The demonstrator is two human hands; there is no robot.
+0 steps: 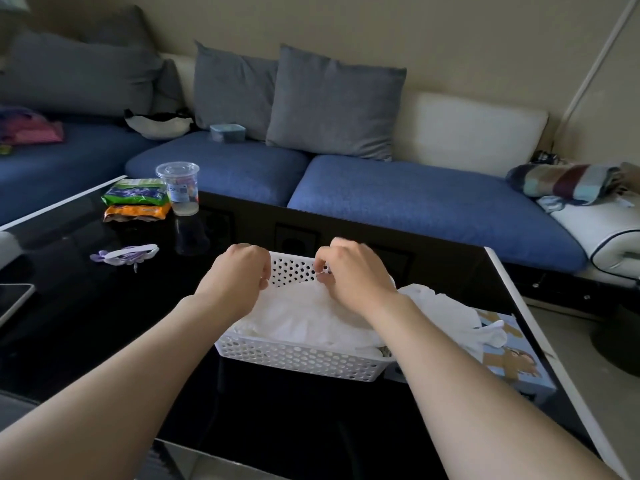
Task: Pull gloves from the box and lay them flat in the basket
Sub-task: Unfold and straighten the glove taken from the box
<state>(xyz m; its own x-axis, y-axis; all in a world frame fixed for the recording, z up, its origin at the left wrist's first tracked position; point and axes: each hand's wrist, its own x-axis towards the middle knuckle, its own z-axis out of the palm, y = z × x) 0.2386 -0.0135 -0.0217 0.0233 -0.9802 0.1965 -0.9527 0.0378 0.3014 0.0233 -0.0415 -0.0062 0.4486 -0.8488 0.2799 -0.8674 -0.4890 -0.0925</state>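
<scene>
Left grip and right grip, two bare hands, have their fingers curled, each pinching the far edge of one thin white glove over the single white perforated basket on the black tabletop. The glove is crinkled, filmy, and lies on a pile I cannot count. Just right of the basket stands one blue box, with more gloves spilling out. Farther left are one lidded cup and two snack packets.

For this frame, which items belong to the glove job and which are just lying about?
Job: left hand and right hand pinching a glove in the basket; glove box beside it.
Lying about: plastic cup, snack packets, purple-and-white item, all on the table.
</scene>
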